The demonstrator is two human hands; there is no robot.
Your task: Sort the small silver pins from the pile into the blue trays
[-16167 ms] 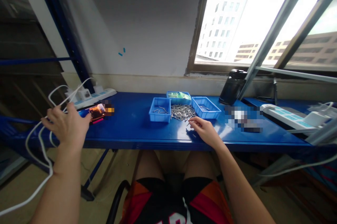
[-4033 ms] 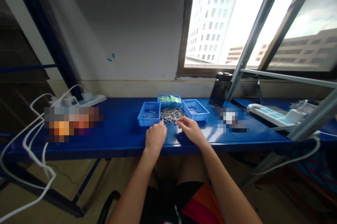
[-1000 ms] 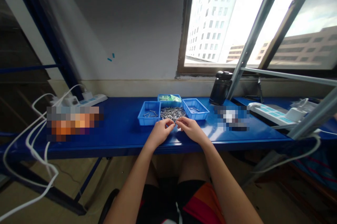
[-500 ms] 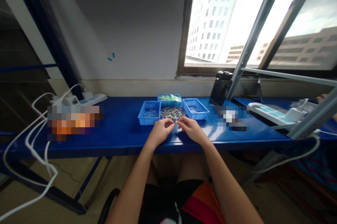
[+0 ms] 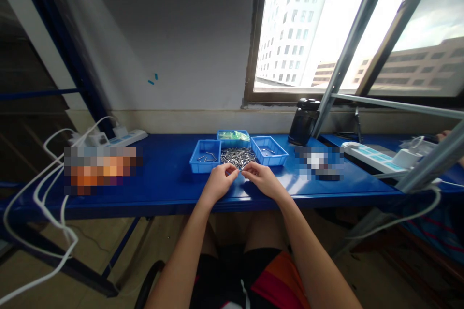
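My left hand (image 5: 222,179) and my right hand (image 5: 260,177) meet fingertip to fingertip just in front of a pile of small metal screws (image 5: 238,155). Both are closed in a pinch. Whatever sits between the fingertips is too small to make out. Left of the pile, a blue bin (image 5: 205,166) has several loose screws at its bottom. A second blue bin (image 5: 273,158), to the right, holds a few more. Behind the pile stands a third bin (image 5: 233,143) with green and clear plastic packets (image 5: 234,135) inside.
The blue table (image 5: 163,173) carries a black flask (image 5: 303,121) at the back right. White power strips (image 5: 373,156) lie on the right and at the far left, with white cables (image 5: 47,222) looping off the left end. A metal post (image 5: 348,48) rises on the right.
The fingertips of both hands have shifted very slightly, drawing closer together. Bins and pile look the same.
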